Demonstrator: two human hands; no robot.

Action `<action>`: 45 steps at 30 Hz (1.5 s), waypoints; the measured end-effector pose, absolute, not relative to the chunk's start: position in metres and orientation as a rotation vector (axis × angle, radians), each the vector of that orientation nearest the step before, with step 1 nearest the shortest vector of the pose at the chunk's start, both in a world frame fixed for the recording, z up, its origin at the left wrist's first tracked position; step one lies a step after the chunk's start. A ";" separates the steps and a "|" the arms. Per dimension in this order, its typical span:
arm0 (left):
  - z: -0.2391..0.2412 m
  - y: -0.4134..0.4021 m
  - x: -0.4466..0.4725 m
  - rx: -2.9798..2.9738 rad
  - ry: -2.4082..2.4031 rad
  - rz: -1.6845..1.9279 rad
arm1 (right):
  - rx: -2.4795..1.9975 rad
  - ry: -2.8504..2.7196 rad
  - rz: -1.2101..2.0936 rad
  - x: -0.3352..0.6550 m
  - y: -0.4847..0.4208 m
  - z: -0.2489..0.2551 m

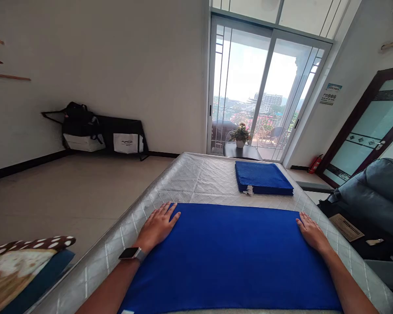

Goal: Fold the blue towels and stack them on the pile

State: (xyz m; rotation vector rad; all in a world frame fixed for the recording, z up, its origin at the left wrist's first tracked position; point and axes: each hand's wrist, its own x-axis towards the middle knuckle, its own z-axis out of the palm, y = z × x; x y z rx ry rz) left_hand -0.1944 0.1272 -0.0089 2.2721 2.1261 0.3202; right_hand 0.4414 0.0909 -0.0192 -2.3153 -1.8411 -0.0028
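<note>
A blue cloth (236, 257) lies spread flat on a quilted, silvery-white mattress (196, 174). At its far left corner rests my left hand (159, 226), palm down with the fingers stretched out; a watch (131, 254) is on that wrist. My right hand (312, 231) lies flat at the far right corner, fingers extended. Neither hand grips anything. Beyond the cloth, toward the far right of the mattress, sits a neat stack of folded blue cloths (263, 176) with a white tag (249, 190) sticking out at its front edge.
A potted plant (240, 134) stands on a dark chair (243, 151) before the sliding glass door (258, 87). To the right are a dark leather sofa (376, 196) and a fire extinguisher (315, 164). A patterned cloth (22, 272) lies at lower left; a black rack (118, 124) holds bags.
</note>
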 end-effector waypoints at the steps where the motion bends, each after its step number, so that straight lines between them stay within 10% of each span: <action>1: -0.009 0.127 -0.194 2.259 2.125 0.332 | -2.296 -1.812 -0.006 0.440 0.088 -0.015; 22: -0.012 0.126 -0.195 2.316 2.120 0.401 | -1.375 -2.449 0.417 0.002 0.040 0.021; 45: -0.021 0.133 -0.201 2.289 2.104 0.396 | -2.305 -1.888 -0.082 0.384 0.019 0.002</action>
